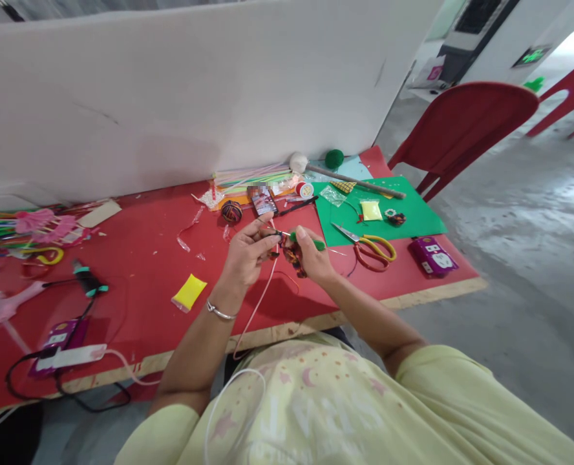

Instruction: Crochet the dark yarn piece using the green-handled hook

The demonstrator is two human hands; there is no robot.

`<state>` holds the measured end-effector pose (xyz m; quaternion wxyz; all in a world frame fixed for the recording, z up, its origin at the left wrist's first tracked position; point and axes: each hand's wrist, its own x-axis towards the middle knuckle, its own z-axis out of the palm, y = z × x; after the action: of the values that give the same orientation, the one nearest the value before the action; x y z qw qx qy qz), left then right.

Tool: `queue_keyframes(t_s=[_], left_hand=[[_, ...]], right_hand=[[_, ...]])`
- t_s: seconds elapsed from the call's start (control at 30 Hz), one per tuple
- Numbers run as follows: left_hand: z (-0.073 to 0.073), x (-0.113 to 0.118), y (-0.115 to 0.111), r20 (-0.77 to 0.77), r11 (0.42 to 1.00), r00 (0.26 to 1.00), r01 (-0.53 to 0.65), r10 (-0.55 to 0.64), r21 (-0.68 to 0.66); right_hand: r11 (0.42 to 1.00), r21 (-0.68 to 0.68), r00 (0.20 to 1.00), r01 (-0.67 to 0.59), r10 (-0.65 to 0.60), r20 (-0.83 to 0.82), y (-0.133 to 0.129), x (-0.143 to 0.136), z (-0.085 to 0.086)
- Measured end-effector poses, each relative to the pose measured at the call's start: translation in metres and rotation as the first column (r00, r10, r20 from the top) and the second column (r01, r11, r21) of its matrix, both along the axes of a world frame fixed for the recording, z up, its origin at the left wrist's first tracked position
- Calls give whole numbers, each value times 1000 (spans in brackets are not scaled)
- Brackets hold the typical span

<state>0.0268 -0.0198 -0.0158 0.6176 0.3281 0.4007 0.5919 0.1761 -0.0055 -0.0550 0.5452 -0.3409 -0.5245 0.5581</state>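
My left hand (249, 252) pinches a small dark piece of multicoloured yarn work near the middle of the red table. Closed round a green-handled crochet hook (320, 245) is my right hand (312, 258), its metal tip meeting the yarn between both hands. Dark orange and black yarn work (294, 258) hangs beside my right fingers. A multicoloured yarn ball (231, 212) rests behind my left hand, next to a phone (264, 201). A pale pink cord (258, 303) runs down past the table's front edge.
Right of my hands lie scissors (372, 250) on the red table (141, 258) and a green sheet (420, 216). A purple box (433, 256) sits at the right edge. Nearer the left are a yellow packet (189, 292), a glue gun (89, 279) and a power strip (71, 356). A red chair (471, 123) stands beyond.
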Motion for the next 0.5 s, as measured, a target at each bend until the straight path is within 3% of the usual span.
queue_keyframes(t_s=[0.07, 0.17, 0.3, 0.37, 0.43, 0.5], left_hand=[[1, 1, 0, 8, 1000, 1000, -4, 4, 9], [2, 1, 0, 14, 1000, 1000, 12, -13, 7], [0, 3, 0, -41, 1000, 999, 12, -13, -10], [-3, 7, -1, -130, 997, 989, -70, 74, 33], [-5, 14, -2, -183, 976, 962, -187, 205, 108], [-5, 20, -2, -127, 965, 960, -236, 251, 117]], right_hand=[[999, 44, 1000, 30, -30, 9, 0, 0, 0], [973, 217, 992, 82, -99, 72, 4, 4, 3], [919, 395, 973, -8, -84, 215, 13, 14, 8], [900, 435, 955, -35, -98, 280, 15, 16, 9], [869, 494, 929, 26, -203, 309, 14, 12, 5], [823, 556, 897, 113, -326, 300, 10, 6, -1]])
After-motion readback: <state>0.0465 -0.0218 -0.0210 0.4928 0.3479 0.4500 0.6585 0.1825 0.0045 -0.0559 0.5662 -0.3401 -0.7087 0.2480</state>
